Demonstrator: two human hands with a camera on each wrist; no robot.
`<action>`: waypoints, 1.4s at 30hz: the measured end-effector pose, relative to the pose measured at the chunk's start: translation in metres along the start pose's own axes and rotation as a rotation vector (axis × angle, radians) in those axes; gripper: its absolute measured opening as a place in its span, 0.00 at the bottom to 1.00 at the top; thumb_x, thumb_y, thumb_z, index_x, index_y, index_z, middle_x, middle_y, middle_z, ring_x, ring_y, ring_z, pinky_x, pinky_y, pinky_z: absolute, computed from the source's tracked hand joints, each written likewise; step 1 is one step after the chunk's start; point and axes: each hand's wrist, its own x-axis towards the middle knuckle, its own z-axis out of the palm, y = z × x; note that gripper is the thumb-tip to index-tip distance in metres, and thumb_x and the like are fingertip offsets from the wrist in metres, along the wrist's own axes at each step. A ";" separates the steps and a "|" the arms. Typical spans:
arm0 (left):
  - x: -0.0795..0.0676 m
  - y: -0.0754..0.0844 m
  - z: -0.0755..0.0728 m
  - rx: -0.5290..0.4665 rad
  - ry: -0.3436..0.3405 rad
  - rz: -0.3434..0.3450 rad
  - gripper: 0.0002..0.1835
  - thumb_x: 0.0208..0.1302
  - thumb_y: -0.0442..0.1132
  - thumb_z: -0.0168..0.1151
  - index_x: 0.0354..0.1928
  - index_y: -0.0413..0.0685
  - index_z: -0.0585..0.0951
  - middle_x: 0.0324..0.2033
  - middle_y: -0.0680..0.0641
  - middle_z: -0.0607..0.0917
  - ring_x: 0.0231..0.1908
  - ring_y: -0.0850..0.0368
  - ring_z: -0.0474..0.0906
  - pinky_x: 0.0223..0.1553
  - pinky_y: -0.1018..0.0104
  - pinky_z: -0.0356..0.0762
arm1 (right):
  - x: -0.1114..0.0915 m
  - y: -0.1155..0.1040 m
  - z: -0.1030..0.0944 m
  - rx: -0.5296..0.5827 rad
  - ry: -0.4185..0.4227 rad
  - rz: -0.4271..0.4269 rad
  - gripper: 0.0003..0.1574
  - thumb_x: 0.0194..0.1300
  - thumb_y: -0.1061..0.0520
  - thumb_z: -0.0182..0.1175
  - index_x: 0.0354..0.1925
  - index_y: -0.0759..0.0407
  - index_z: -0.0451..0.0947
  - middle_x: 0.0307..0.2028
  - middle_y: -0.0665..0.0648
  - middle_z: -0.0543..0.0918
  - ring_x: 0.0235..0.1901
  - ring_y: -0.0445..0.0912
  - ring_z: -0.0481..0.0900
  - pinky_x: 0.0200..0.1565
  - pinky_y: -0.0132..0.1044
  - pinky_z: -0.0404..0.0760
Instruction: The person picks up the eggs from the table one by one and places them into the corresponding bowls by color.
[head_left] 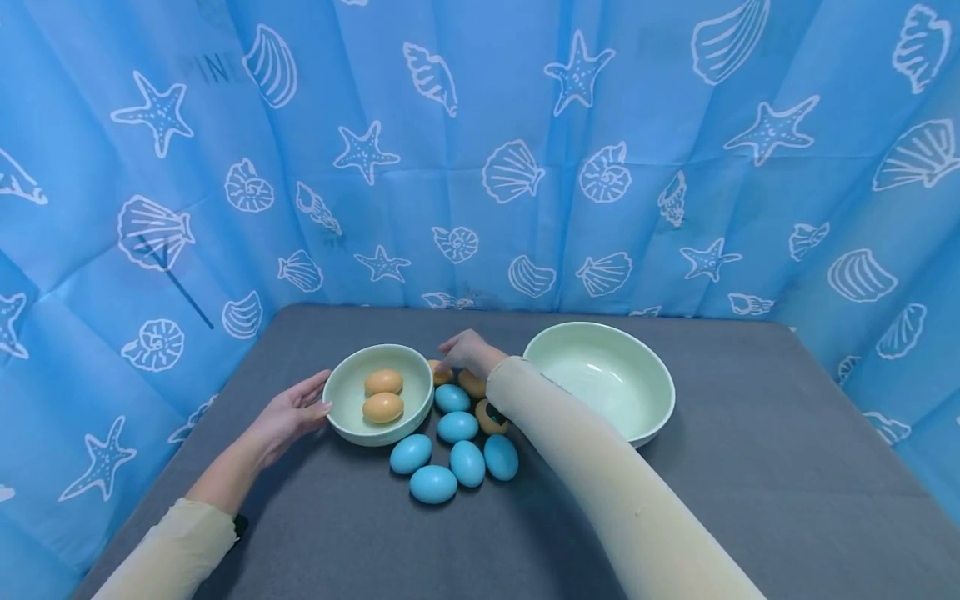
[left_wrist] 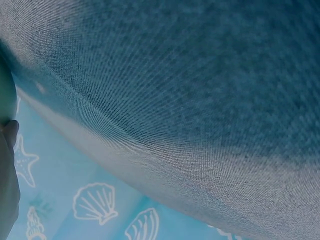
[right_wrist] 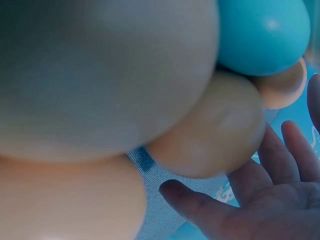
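Observation:
My left hand (head_left: pixel 288 418) rests against the left side of a small pale green bowl (head_left: pixel 337 387), thumb at the rim and fingers along the outside. Two orange eggs (head_left: pixel 383 407) lie in that bowl. The left wrist view catches a fingertip at the edge of the bowl (left_wrist: pixel 6 92). Right of the bowl, my right hand (head_left: pixel 471 353) reaches over an orange egg (head_left: pixel 440 374). Its thumb and fingers are spread beside a tan egg (right_wrist: pixel 215 135) in the right wrist view, with a blue egg (right_wrist: pixel 265 35) just above.
Several blue eggs (head_left: pixel 433 484) lie loose on the grey table (head_left: pixel 337 533), alongside more orange eggs (head_left: pixel 472 383) partly under the right arm. A larger pale green bowl (head_left: pixel 637 375) stands to the right, partly behind the sleeve. A blue shell-print curtain (head_left: pixel 480 225) surrounds the table.

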 end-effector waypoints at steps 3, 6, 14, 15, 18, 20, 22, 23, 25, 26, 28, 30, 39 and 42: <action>0.000 0.000 0.000 -0.005 0.000 0.003 0.37 0.74 0.34 0.51 0.76 0.41 0.43 0.75 0.37 0.43 0.72 0.39 0.47 0.67 0.43 0.56 | -0.002 0.001 0.000 0.004 -0.007 -0.006 0.28 0.61 0.65 0.66 0.60 0.61 0.76 0.61 0.60 0.76 0.65 0.55 0.67 0.65 0.47 0.67; 0.000 0.000 -0.001 -0.011 -0.006 0.006 0.37 0.74 0.34 0.50 0.76 0.41 0.43 0.75 0.37 0.43 0.72 0.39 0.46 0.67 0.43 0.56 | -0.002 0.000 0.000 -0.006 -0.009 -0.008 0.27 0.61 0.65 0.66 0.59 0.62 0.77 0.60 0.61 0.76 0.65 0.55 0.67 0.65 0.47 0.67; 0.000 -0.001 -0.002 -0.011 -0.010 0.002 0.37 0.74 0.34 0.50 0.76 0.41 0.43 0.75 0.37 0.43 0.72 0.39 0.46 0.67 0.43 0.55 | -0.003 -0.001 0.002 -0.048 -0.038 -0.006 0.27 0.61 0.66 0.66 0.59 0.63 0.76 0.60 0.61 0.77 0.64 0.55 0.68 0.64 0.46 0.68; -0.001 0.000 -0.002 -0.012 -0.011 0.005 0.37 0.74 0.34 0.50 0.76 0.41 0.43 0.75 0.37 0.43 0.72 0.39 0.46 0.67 0.43 0.55 | -0.004 -0.002 0.002 -0.050 -0.037 -0.006 0.26 0.61 0.66 0.66 0.59 0.63 0.77 0.59 0.61 0.77 0.63 0.55 0.69 0.64 0.46 0.69; -0.001 0.000 -0.001 -0.015 -0.016 0.008 0.37 0.74 0.34 0.50 0.76 0.41 0.42 0.75 0.37 0.43 0.72 0.39 0.45 0.67 0.43 0.55 | -0.007 -0.003 0.002 -0.060 -0.031 -0.010 0.24 0.60 0.65 0.67 0.56 0.64 0.79 0.57 0.61 0.78 0.62 0.55 0.70 0.62 0.45 0.71; -0.001 0.000 0.000 -0.018 -0.022 0.011 0.38 0.74 0.34 0.50 0.76 0.40 0.42 0.75 0.37 0.43 0.72 0.39 0.45 0.67 0.42 0.55 | -0.009 -0.003 0.002 -0.069 -0.027 -0.018 0.23 0.60 0.65 0.67 0.55 0.64 0.80 0.57 0.61 0.79 0.61 0.55 0.71 0.61 0.45 0.73; -0.002 0.001 0.000 -0.017 -0.023 0.010 0.38 0.74 0.35 0.51 0.76 0.40 0.42 0.75 0.37 0.43 0.72 0.39 0.45 0.67 0.42 0.55 | -0.011 -0.003 0.002 -0.085 -0.020 -0.030 0.22 0.59 0.66 0.67 0.53 0.64 0.80 0.56 0.60 0.79 0.60 0.55 0.72 0.60 0.45 0.74; -0.002 0.000 0.000 -0.016 -0.019 0.008 0.38 0.74 0.35 0.51 0.76 0.40 0.42 0.75 0.37 0.43 0.72 0.39 0.45 0.67 0.43 0.55 | -0.012 -0.003 0.002 -0.092 -0.019 -0.035 0.21 0.59 0.66 0.67 0.53 0.64 0.81 0.56 0.60 0.79 0.60 0.55 0.72 0.59 0.45 0.74; -0.001 -0.001 0.000 -0.015 -0.016 0.006 0.38 0.74 0.36 0.52 0.76 0.41 0.42 0.75 0.37 0.43 0.72 0.39 0.46 0.67 0.43 0.56 | -0.013 -0.003 0.002 -0.100 -0.014 -0.044 0.21 0.59 0.67 0.67 0.52 0.64 0.81 0.56 0.60 0.79 0.59 0.55 0.72 0.59 0.45 0.74; -0.001 -0.001 -0.001 -0.013 -0.016 0.004 0.38 0.74 0.36 0.52 0.76 0.41 0.42 0.75 0.37 0.43 0.72 0.39 0.46 0.67 0.43 0.56 | -0.013 -0.003 0.002 -0.102 -0.011 -0.046 0.21 0.59 0.67 0.67 0.52 0.64 0.81 0.55 0.60 0.79 0.59 0.55 0.73 0.59 0.45 0.75; -0.001 -0.002 -0.001 -0.011 -0.015 0.002 0.38 0.74 0.36 0.51 0.76 0.41 0.42 0.75 0.37 0.43 0.72 0.39 0.46 0.67 0.44 0.56 | -0.013 -0.002 0.002 -0.101 -0.007 -0.049 0.22 0.58 0.67 0.68 0.53 0.65 0.80 0.55 0.60 0.80 0.58 0.55 0.73 0.58 0.45 0.75; -0.001 -0.003 -0.001 -0.010 -0.015 -0.001 0.38 0.74 0.36 0.51 0.76 0.41 0.42 0.75 0.37 0.43 0.72 0.39 0.47 0.67 0.44 0.57 | -0.013 -0.002 0.002 -0.097 -0.008 -0.049 0.24 0.58 0.68 0.68 0.54 0.65 0.80 0.54 0.60 0.80 0.58 0.55 0.73 0.57 0.44 0.76; -0.001 -0.003 -0.001 -0.012 -0.022 0.012 0.38 0.74 0.37 0.52 0.76 0.40 0.42 0.75 0.37 0.43 0.72 0.39 0.47 0.67 0.44 0.57 | -0.014 -0.004 -0.006 -0.048 -0.007 -0.054 0.23 0.58 0.67 0.67 0.54 0.67 0.79 0.54 0.62 0.79 0.58 0.56 0.74 0.56 0.44 0.77; -0.001 -0.002 0.000 -0.013 -0.022 0.012 0.38 0.74 0.36 0.52 0.76 0.40 0.43 0.75 0.37 0.43 0.72 0.39 0.47 0.67 0.44 0.58 | -0.017 -0.007 -0.010 0.000 -0.005 -0.053 0.20 0.58 0.69 0.66 0.51 0.67 0.80 0.53 0.63 0.79 0.55 0.56 0.76 0.55 0.45 0.78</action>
